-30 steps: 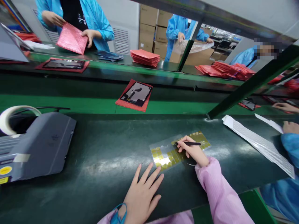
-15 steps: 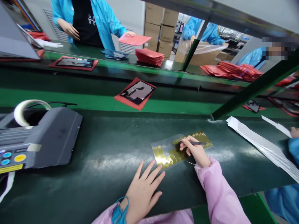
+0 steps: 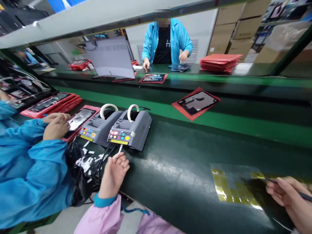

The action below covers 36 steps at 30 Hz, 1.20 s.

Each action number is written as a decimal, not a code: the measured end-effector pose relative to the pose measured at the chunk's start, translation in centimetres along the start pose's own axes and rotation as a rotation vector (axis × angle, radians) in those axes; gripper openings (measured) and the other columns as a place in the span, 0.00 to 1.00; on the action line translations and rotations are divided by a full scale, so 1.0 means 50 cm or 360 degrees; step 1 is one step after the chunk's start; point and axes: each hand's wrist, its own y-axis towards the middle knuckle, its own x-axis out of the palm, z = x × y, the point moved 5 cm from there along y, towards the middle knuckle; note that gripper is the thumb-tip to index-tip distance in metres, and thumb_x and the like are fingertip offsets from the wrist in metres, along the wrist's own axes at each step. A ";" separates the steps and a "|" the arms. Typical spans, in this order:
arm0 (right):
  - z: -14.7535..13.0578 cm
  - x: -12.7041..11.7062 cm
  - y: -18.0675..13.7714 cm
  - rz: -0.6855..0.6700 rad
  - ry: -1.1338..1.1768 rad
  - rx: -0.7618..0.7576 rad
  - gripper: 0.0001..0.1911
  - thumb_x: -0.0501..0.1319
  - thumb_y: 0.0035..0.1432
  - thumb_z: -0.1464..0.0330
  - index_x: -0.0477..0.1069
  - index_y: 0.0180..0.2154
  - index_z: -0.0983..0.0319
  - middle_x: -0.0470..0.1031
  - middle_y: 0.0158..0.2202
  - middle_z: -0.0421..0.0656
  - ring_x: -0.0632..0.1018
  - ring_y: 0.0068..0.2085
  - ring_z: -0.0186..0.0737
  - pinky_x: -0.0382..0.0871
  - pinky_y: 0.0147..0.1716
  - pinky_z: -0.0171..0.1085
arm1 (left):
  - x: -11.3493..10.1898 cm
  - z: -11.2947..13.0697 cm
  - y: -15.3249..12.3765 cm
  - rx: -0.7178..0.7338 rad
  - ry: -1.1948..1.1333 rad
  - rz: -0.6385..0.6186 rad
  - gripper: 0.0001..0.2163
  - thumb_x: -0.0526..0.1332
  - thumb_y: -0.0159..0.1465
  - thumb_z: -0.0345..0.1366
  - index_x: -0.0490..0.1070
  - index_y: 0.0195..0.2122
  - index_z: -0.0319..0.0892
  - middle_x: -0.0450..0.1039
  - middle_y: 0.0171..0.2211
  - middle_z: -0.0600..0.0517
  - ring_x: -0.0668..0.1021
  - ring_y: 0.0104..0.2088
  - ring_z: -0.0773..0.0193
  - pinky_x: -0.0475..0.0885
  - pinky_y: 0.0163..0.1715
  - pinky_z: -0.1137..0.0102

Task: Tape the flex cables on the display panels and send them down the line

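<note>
My left hand [image 3: 114, 175] is at the front of the nearer grey tape dispenser [image 3: 136, 133]. Its fingers are closed on the end of a white tape strip [image 3: 120, 149] that hangs from the dispenser's mouth. At the right edge, my right hand [image 3: 289, 195] grips dark tweezers [image 3: 271, 180], the tip pointing left. That tip is over a clear sheet [image 3: 235, 172] carrying rows of shiny yellow film pieces [image 3: 225, 187]. The hand covers part of the sheet's right side.
A second tape dispenser [image 3: 97, 130] stands to the left, by a black bag [image 3: 80, 191] with white scraps. A co-worker's hands [image 3: 57, 125] are beyond it. A tablet panel on a red pouch [image 3: 198, 102] lies on the green strip. Red pouches [image 3: 219, 62] are stacked behind.
The view has swung left. My left hand has gone from lying spread on the table to the tape strip at the dispenser. My right hand stays over the sheet with the tweezers.
</note>
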 end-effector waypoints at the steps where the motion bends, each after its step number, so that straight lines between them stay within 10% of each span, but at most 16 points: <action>1: -0.002 0.003 -0.001 0.0006 -0.0011 -0.0002 0.17 0.72 0.49 0.48 0.74 0.25 0.51 0.75 0.27 0.51 0.73 0.25 0.45 0.57 0.17 0.44 | -0.012 0.005 0.007 -0.0009 0.0001 0.0049 0.26 0.70 0.54 0.61 0.78 0.37 0.41 0.72 0.27 0.52 0.71 0.25 0.67 0.69 0.21 0.74; 9: -0.061 0.014 -0.015 0.0046 -0.0355 -0.0486 0.18 0.62 0.61 0.47 0.75 0.38 0.54 0.82 0.33 0.48 0.80 0.29 0.48 0.70 0.21 0.41 | 0.039 0.003 0.016 0.0285 0.0207 0.0075 0.17 0.74 0.55 0.51 0.73 0.29 0.46 0.67 0.28 0.58 0.68 0.28 0.69 0.67 0.29 0.77; 15: -0.061 0.005 -0.018 -0.0178 -0.1321 -0.1368 0.16 0.58 0.65 0.52 0.77 0.42 0.54 0.83 0.49 0.48 0.83 0.49 0.53 0.74 0.50 0.51 | 0.194 0.008 0.026 0.0143 0.0604 -0.0652 0.12 0.77 0.52 0.44 0.82 0.32 0.43 0.78 0.39 0.45 0.76 0.40 0.56 0.72 0.41 0.69; 25: -0.047 -0.084 -0.008 0.0595 -0.1597 -0.1198 0.11 0.56 0.65 0.59 0.75 0.39 0.55 0.84 0.48 0.50 0.82 0.50 0.53 0.62 0.49 0.49 | 0.444 -0.100 0.063 -0.0235 0.0721 -0.1677 0.12 0.71 0.59 0.44 0.82 0.42 0.45 0.74 0.22 0.55 0.71 0.24 0.64 0.66 0.27 0.72; 36: -0.111 0.088 -0.025 0.0371 -0.1608 -0.1606 0.12 0.53 0.71 0.69 0.75 0.39 0.57 0.80 0.32 0.42 0.79 0.34 0.40 0.58 0.49 0.45 | 0.420 -0.173 0.131 -0.0768 -0.0040 -0.1441 0.21 0.69 0.60 0.54 0.78 0.44 0.43 0.56 0.20 0.61 0.58 0.21 0.70 0.68 0.30 0.67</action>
